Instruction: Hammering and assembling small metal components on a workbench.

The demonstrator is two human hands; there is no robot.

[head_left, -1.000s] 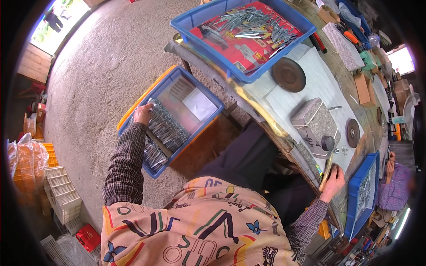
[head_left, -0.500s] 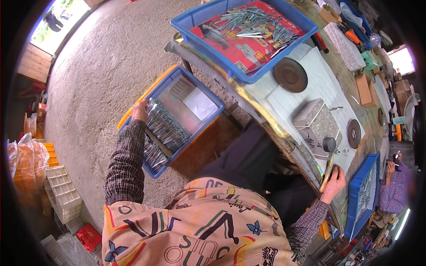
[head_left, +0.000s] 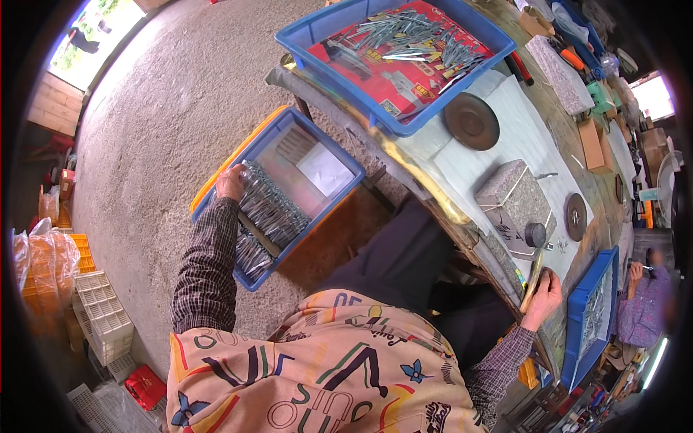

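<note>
My left hand (head_left: pixel 230 182) is at the far left corner of a blue bin (head_left: pixel 336 146). Its fingers curl down against the end of a dense row of thin metal rods (head_left: pixel 271 206), and what they grip is hidden. A flat bar (head_left: pixel 258 234) lies across the bin among the rods. By the bench edge my right hand (head_left: pixel 546 297) is closed around a slim, pale wooden handle (head_left: pixel 533 283). Beyond it a grey stone block (head_left: pixel 505 193), tied with cord, stands on the bench, with a black round piece (head_left: pixel 535 234) at its near end.
A blue tray (head_left: pixel 390 119) with loose metal rods on red card overhangs the bench. Brown discs (head_left: pixel 472 121) lie on white paper (head_left: pixel 530 137). Another blue tray (head_left: pixel 574 325) stands at right, near a person in purple (head_left: pixel 641 310). Crates (head_left: pixel 101 317) are stacked at left.
My left hand has shifted slightly right and down along the rod ends. My right hand keeps its place on the handle. The other person's hand at the far right has moved a little.
</note>
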